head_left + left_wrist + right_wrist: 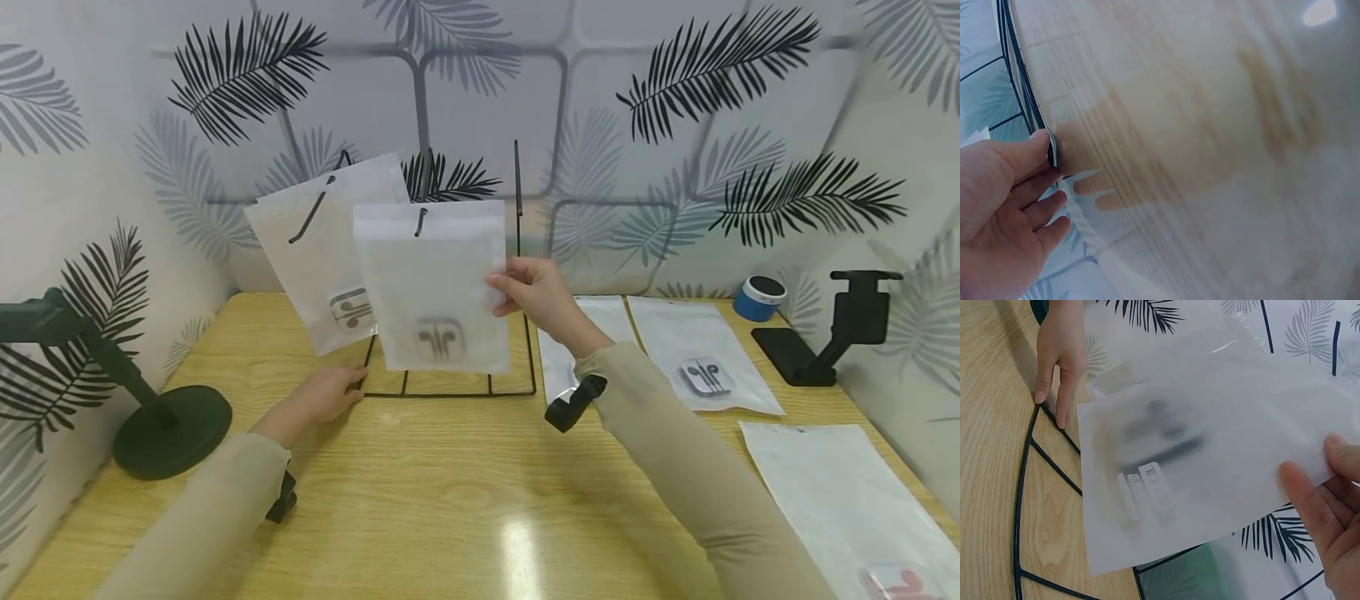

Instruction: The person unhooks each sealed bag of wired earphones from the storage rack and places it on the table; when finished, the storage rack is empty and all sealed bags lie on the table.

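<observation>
A black wire display rack (450,395) stands on the wooden table. My left hand (326,393) pinches its front left corner between thumb and forefinger; in the left wrist view the other fingers of that hand (1007,212) are loosely bent. On the rack's middle hook hangs a white translucent zip bag (431,287) with an earphone case inside. My right hand (534,292) pinches this bag by its right edge, and the right wrist view shows the bag's back (1222,450). A second earphone bag (318,258) hangs tilted on the left hook. The right hook (517,179) carries no bag.
Two more earphone bags, a nearer one (678,350) and one partly behind my right arm (603,317), lie right of the rack. A bag with a red item (840,492) lies front right. Around stand a blue speaker (757,300), a black phone stand (858,317) and a green lamp (172,429).
</observation>
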The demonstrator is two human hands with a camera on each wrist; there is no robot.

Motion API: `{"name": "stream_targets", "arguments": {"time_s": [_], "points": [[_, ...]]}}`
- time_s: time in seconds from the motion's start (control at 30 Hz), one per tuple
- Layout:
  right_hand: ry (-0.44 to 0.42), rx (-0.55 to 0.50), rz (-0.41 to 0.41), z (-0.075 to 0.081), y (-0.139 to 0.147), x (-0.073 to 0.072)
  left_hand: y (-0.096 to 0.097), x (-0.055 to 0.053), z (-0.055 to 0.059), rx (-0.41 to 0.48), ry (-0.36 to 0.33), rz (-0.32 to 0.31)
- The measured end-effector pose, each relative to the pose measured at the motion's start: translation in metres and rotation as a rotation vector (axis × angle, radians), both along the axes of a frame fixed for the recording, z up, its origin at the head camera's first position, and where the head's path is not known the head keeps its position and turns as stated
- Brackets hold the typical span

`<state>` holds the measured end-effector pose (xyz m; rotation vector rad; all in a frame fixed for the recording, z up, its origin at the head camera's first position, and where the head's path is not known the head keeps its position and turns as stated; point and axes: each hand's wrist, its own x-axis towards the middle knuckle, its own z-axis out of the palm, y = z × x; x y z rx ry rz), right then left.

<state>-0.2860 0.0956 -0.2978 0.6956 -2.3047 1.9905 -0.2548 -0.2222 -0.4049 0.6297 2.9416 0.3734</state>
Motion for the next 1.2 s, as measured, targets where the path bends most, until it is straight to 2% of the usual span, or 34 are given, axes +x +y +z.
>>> {"name": "stream_targets", "arguments": {"time_s": [0.53, 0.9, 1.2], "points": [[0.010, -0.004, 0.033, 0.000, 0.001, 0.018, 0.000, 0.000, 0.000, -0.009, 0.005, 0.002], [0.052, 0.008, 0.065, -0.001, 0.004, 0.027, 0.000, -0.001, -0.001, -0.007, -0.009, 0.011], [0.058, -0.002, 0.084, 0.002, 0.005, 0.037, 0.000, -0.001, -0.001, -0.006, 0.015, -0.013]]}}
